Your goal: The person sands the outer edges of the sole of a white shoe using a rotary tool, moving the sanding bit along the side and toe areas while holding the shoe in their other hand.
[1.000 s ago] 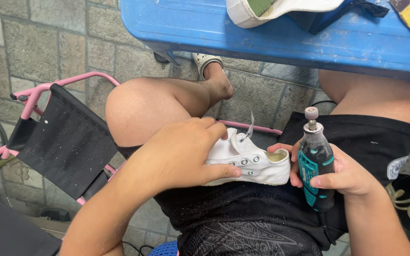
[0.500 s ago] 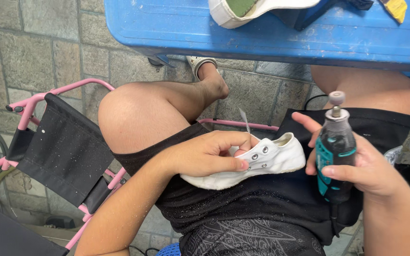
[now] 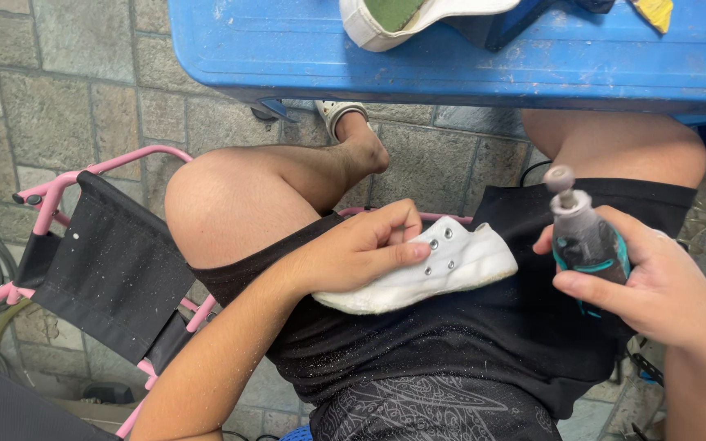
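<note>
Left hand point(image 3: 361, 249) fingers flat on white shoe point(image 3: 443, 265); right hand point(image 3: 647, 286) fingers wrapped around rotary tool point(image 3: 583, 237), blue table point(image 3: 288, 57) above.

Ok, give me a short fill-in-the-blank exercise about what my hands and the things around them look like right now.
1. The left hand rests on a small ____ shoe lying on the lap.
2. The right hand holds a rotary tool with its tip pointing ____.
3. The table above the knees is ____ in colour.
4. The folding chair beside the left knee has a ____ frame.

Missing words: white; up; blue; pink
</note>
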